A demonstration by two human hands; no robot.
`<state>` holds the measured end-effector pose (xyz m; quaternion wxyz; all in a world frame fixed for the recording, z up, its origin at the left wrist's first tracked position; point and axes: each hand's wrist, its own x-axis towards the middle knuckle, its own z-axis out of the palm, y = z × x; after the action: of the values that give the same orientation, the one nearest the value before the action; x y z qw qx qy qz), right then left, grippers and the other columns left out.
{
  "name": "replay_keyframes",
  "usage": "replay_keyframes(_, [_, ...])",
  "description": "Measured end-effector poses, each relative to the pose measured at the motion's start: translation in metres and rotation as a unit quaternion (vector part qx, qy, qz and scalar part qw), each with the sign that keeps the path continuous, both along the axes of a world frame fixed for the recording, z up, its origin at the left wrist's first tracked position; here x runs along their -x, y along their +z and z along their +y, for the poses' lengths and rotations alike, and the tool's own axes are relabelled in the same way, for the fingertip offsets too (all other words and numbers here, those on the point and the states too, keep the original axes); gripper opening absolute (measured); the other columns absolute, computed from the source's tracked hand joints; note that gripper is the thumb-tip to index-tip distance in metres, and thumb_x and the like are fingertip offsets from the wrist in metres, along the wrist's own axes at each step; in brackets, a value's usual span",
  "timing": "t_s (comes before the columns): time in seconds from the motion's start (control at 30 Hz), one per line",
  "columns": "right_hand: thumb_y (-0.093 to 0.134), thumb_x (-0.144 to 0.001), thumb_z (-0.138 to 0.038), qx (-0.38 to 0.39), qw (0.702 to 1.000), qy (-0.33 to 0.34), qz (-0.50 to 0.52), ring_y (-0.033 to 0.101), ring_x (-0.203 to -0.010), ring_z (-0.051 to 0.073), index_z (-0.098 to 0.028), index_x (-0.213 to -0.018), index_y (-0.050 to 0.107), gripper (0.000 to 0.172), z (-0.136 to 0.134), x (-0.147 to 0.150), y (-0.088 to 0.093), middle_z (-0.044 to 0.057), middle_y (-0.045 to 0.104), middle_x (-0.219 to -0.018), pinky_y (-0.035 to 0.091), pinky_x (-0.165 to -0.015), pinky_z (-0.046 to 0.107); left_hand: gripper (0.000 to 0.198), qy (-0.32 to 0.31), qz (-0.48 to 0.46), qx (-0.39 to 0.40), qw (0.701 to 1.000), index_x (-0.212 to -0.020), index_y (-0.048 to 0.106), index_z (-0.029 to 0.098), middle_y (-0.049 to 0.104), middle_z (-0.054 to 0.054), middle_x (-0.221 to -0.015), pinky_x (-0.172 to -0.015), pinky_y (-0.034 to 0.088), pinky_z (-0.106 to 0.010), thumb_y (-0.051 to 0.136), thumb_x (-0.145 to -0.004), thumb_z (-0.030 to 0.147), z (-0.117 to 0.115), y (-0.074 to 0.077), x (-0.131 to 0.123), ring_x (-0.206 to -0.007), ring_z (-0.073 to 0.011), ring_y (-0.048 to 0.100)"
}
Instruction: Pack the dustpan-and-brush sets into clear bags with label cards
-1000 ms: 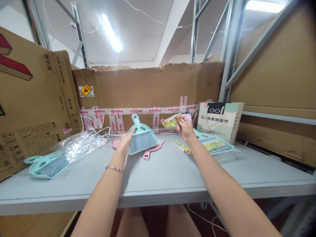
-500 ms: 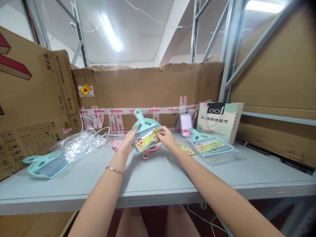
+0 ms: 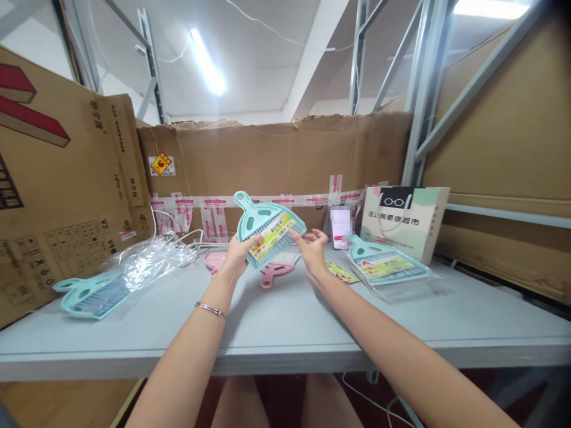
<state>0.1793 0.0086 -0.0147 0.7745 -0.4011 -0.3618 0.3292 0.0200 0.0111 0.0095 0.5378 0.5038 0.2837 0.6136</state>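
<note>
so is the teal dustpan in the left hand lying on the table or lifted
Lifted: the left hand holds the teal dustpan above the table, handle tilted up.

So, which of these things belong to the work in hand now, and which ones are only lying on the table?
In hand: left hand gripping the teal dustpan set; label card on it; right hand open beside it.
Lying about: pink dustpan, bagged teal set, loose label, plastic bags, paper bag, phone.

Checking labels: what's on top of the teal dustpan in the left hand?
A label card lies across the brush in the teal dustpan, left hand gripping both. Bristles beneath the card are hidden.
</note>
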Motion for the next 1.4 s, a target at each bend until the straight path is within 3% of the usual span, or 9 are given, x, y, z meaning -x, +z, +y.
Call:
replay_keyframes(0.13, [0.069,-0.067,-0.031,0.042,0.944,0.32,0.074,0.063,-0.078,0.015,-0.021,-0.095,0.055,0.033,-0.009,0.01,0.0,0.002,0.067,-0.091,0.053,-0.068,0.028,0.056,-0.031,0.015,-0.031,0.999,-0.102,0.058,0.015,0.067,-0.01,-0.099,-0.078,0.05,-0.038,0.079,-0.052,0.028,-0.006,-0.003,-0.004,-0.085,-0.0227,0.064])
replay_keyframes(0.3, [0.065,-0.071,-0.015,0.081,0.941,0.296,0.144,0.066,-0.066,0.016,-0.017,-0.09,0.059,0.021,-0.007,0.008,-0.003,0.001,0.07,-0.074,0.055,-0.061,0.03,0.049,0.08,0.21,-0.017,0.974,-0.099,0.06,0.012,0.064,-0.015,-0.105,-0.082,0.047,-0.038,0.069,-0.065,0.045,-0.001,-0.002,0.021,-0.095,-0.0261,0.061])
replay_keyframes(0.4, [0.062,-0.073,-0.014,0.088,0.945,0.267,0.167,0.066,-0.062,0.017,-0.016,-0.09,0.058,0.018,-0.002,0.003,-0.005,0.001,0.07,-0.07,0.057,-0.059,0.031,0.042,0.295,0.377,-0.035,0.877,-0.106,0.059,0.011,0.061,-0.018,-0.11,-0.09,0.041,-0.043,0.05,-0.08,0.043,0.008,0.004,0.067,-0.105,-0.0287,0.056])
replay_keyframes(0.47, [0.063,-0.072,-0.013,0.084,0.947,0.262,0.169,0.067,-0.062,0.017,-0.016,-0.091,0.058,0.019,0.0,0.002,-0.005,0.002,0.07,-0.068,0.057,-0.06,0.032,0.039,0.401,0.528,-0.019,0.748,-0.112,0.057,0.013,0.056,-0.02,-0.119,-0.096,0.032,-0.053,0.048,-0.08,0.035,0.012,0.005,0.104,-0.115,-0.0356,0.047])
replay_keyframes(0.53, [0.064,-0.071,-0.012,0.081,0.946,0.264,0.169,0.067,-0.061,0.018,-0.016,-0.091,0.059,0.021,0.001,0.003,-0.005,0.001,0.07,-0.068,0.058,-0.062,0.033,0.042,0.448,0.612,0.03,0.651,-0.116,0.057,0.017,0.045,-0.022,-0.131,-0.096,0.023,-0.063,0.044,-0.081,0.038,0.015,0.0,0.136,-0.125,-0.0428,0.032])
replay_keyframes(0.63, [0.063,-0.071,-0.011,0.083,0.946,0.264,0.17,0.067,-0.061,0.018,-0.016,-0.089,0.059,0.019,0.002,0.004,-0.006,0.001,0.07,-0.067,0.058,-0.062,0.033,0.053,0.431,0.656,0.125,0.607,-0.118,0.057,0.024,0.029,-0.019,-0.143,-0.089,0.014,-0.073,0.041,-0.078,0.056,0.021,-0.011,0.163,-0.131,-0.0503,0.007])
replay_keyframes(1.0, [0.061,-0.072,-0.01,0.088,0.949,0.259,0.157,0.068,-0.066,0.019,-0.016,-0.09,0.059,0.019,0.001,0.002,-0.006,0.001,0.07,-0.067,0.058,-0.064,0.034,0.055,0.429,0.677,0.193,0.566,-0.108,0.061,0.008,0.045,-0.029,-0.129,-0.087,0.007,-0.077,0.041,-0.079,0.051,0.035,-0.034,0.157,-0.132,-0.0481,0.011])
replay_keyframes(1.23, [0.065,-0.071,-0.015,0.093,0.932,0.321,0.137,0.068,-0.07,0.017,-0.013,-0.09,0.061,0.019,-0.006,0.003,0.002,0.006,0.071,-0.078,0.057,-0.064,0.029,0.048,0.514,0.58,-0.166,0.61,-0.123,0.05,0.012,0.046,-0.018,-0.133,-0.105,0.008,-0.059,0.027,-0.09,0.038,-0.003,-0.009,0.117,-0.133,-0.029,0.025])
replay_keyframes(1.4, [0.064,-0.071,-0.017,0.104,0.913,0.389,0.069,0.069,-0.073,0.021,-0.013,-0.095,0.06,0.025,-0.014,0.0,0.006,0.009,0.072,-0.082,0.056,-0.069,0.036,0.039,0.476,0.558,-0.26,0.628,-0.118,0.055,0.019,0.055,-0.012,-0.127,-0.108,0.003,-0.052,0.032,-0.089,0.031,0.001,-0.012,0.102,-0.127,-0.0239,0.039])
